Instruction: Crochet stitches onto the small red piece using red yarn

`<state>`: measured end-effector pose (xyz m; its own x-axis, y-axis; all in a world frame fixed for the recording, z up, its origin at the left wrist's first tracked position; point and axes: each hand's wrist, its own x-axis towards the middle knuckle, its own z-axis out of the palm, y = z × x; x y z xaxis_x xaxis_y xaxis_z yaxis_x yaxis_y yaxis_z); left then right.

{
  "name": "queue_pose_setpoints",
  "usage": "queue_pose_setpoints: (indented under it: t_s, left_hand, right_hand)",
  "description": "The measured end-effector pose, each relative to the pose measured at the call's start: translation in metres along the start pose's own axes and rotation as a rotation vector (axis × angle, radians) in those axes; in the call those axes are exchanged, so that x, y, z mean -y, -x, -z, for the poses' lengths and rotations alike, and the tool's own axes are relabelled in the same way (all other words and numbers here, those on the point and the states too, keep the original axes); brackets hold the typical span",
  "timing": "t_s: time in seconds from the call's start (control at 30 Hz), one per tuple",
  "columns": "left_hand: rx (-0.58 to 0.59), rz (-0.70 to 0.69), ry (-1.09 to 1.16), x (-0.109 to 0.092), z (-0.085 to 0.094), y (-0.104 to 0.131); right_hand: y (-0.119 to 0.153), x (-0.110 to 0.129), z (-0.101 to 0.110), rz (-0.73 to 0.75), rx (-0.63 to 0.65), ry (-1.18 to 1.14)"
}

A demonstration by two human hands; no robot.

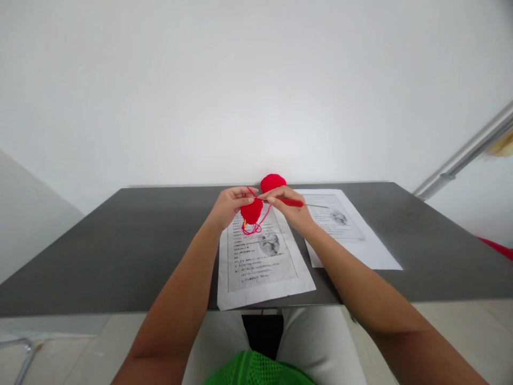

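Note:
My left hand (231, 206) pinches the upper edge of a small red crocheted piece (251, 212), with red yarn running up over the fingers. Closed around a crochet hook (292, 202) with a red handle, my right hand (290, 206) holds its metal tip against the top of the piece. The hook's other thin metal end sticks out to the right. Loose loops of red yarn (251, 230) hang below the piece, near a tiny yellow bit (245, 224). Just behind my right hand sits a red yarn ball (273, 182).
A printed sheet (264, 278) lies under my hands and reaches the front edge of the dark table (160, 224). To its right rests a second printed sheet (360, 246). A white wall (256, 91) rises behind the table, and a metal pipe (468, 160) slants at the right.

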<state>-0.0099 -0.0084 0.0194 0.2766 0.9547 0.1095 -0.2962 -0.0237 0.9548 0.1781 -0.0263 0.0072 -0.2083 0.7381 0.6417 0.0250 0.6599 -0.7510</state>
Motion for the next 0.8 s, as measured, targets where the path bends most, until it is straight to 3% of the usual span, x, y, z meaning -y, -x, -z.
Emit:
queue_pose_setpoints:
  t_s: [0.2,0.33,0.5,0.8]
  left_hand:
    - [0.059,0.015,-0.029,0.005,0.004,-0.003]
    - [0.075,0.057,-0.038,0.006,0.004,-0.004]
    - [0.058,0.1,-0.006,0.005,0.002,-0.003]
    - [0.042,0.119,-0.045,0.002,0.005,-0.001]
  right_hand:
    - [0.001,-0.008,0.006,0.336,0.13,0.339]
    - [0.001,-0.014,0.011,0.441,0.165,0.474]
    - [0.002,-0.013,0.009,0.404,0.116,0.451]
    - [0.0,-0.007,0.003,0.124,0.075,0.129]
